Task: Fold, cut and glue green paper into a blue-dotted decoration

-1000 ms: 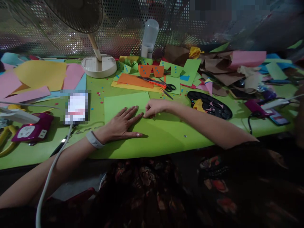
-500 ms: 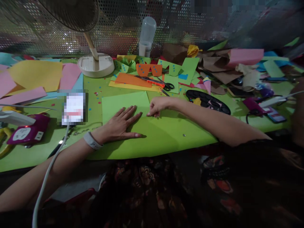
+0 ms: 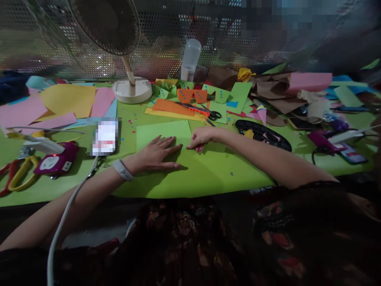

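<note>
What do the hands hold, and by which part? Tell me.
The left hand lies flat, pressing down the light green paper sheet. The right hand pinches that sheet at its right edge, near the fold.

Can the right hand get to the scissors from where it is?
Probably yes. The right hand rests at the green paper's edge, and the scissors lie just beyond it on the table, uncovered, with only flat paper scraps between.

Light green paper sheet (image 3: 157, 132), flat on table.
</note>
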Action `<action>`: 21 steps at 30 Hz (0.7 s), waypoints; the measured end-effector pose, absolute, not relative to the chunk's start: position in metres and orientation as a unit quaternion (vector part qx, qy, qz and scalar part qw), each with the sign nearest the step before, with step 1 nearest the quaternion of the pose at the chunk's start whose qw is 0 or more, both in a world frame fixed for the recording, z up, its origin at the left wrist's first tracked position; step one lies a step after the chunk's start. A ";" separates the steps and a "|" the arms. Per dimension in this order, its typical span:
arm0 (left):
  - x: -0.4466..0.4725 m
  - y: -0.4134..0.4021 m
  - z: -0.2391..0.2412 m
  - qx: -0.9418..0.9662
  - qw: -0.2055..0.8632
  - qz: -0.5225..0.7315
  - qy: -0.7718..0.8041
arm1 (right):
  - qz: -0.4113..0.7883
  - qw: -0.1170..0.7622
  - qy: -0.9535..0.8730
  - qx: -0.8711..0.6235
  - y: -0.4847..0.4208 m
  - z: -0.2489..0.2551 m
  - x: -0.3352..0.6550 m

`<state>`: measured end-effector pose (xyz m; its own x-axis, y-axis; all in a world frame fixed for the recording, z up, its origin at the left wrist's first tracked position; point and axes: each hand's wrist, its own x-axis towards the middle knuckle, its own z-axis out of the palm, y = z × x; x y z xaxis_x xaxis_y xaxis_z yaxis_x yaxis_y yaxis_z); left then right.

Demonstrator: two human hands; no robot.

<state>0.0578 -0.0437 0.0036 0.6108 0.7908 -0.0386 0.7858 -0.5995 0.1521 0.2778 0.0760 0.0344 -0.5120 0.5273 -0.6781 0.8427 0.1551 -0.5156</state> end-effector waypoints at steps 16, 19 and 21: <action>0.082 0.020 0.016 0.625 0.490 -0.007 0.607 | -0.457 0.206 0.736 0.456 0.080 0.025 0.275; 0.081 0.020 0.018 0.627 0.483 -0.018 0.611 | -0.457 0.206 0.737 0.455 0.079 0.026 0.275; 0.079 0.018 0.020 0.626 0.483 -0.021 0.612 | -0.454 0.202 0.738 0.456 0.078 0.027 0.275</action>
<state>0.0788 0.0182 0.0203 0.2504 0.7464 -0.6166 0.7862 0.2149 0.5794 0.2754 0.0776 0.0273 -0.5024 0.4904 -0.7121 0.8567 0.1713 -0.4865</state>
